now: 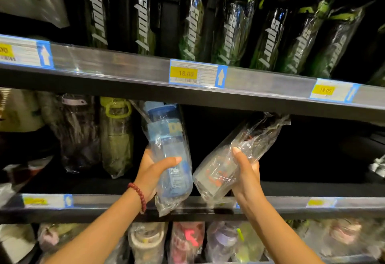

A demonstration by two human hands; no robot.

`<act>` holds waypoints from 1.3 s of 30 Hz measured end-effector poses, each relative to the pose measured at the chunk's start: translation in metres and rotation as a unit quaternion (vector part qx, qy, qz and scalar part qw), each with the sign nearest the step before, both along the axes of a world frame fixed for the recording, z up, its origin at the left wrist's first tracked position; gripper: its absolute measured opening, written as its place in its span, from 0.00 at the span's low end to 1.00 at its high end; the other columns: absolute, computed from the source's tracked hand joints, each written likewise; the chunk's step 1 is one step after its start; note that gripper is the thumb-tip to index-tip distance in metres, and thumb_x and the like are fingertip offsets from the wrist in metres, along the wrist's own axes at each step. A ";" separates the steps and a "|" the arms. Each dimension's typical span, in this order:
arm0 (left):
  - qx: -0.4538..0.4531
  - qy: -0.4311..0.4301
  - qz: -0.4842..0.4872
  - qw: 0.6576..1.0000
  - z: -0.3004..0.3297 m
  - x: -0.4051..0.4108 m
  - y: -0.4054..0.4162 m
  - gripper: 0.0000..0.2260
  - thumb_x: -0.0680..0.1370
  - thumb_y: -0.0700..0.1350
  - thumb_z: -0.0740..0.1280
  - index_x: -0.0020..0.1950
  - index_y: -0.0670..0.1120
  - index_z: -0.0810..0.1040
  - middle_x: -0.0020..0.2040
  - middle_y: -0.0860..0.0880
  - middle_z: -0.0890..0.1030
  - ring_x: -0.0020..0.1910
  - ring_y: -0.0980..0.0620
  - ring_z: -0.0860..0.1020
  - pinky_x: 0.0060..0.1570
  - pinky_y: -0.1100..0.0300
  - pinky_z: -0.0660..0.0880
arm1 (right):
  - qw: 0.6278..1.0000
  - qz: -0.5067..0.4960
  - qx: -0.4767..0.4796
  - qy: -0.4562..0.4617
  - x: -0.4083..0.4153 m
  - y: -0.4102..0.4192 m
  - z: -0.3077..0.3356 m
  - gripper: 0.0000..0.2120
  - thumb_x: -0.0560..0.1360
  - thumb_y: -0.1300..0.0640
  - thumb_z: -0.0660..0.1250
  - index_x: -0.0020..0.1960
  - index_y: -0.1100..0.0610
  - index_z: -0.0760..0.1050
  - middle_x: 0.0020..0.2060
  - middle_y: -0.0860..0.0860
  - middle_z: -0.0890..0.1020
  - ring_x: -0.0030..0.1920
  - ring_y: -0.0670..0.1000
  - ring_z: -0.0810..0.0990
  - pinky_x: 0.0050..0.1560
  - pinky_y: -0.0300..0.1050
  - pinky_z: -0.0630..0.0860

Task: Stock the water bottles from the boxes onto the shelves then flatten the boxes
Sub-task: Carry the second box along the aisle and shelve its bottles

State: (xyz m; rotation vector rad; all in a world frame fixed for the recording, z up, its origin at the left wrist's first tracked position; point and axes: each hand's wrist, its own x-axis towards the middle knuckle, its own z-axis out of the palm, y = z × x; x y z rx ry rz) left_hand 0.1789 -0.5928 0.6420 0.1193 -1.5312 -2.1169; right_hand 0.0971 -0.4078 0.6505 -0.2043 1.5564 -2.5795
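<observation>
Left hand grip closed on blue bottle, bagged, near upright, at middle shelf front edge. Right hand grip closed on clear bottle, bagged, tilted right, top toward shelf interior.

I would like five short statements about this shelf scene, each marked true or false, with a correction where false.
1. The left hand holds a blue bottle wrapped in clear plastic. True.
2. The right hand is empty. False: it grips a clear-wrapped bottle that leans to the right.
3. A red bead bracelet sits on the left wrist. True.
4. The middle price label reads 25.00. False: it reads 16.00.
5. The top shelf holds pink bottles. False: dark bottles with green trim stand there.
</observation>
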 end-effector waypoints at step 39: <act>-0.243 -0.186 -0.076 0.949 -0.020 0.004 -0.068 0.44 0.42 0.59 0.82 0.55 0.48 0.76 0.48 0.56 0.84 0.49 0.60 0.81 0.46 0.69 0.76 | 0.952 0.159 0.212 0.153 -0.033 -0.007 -0.029 0.25 0.66 0.59 0.77 0.55 0.44 0.70 0.53 0.43 0.79 0.55 0.42 0.79 0.51 0.38 0.75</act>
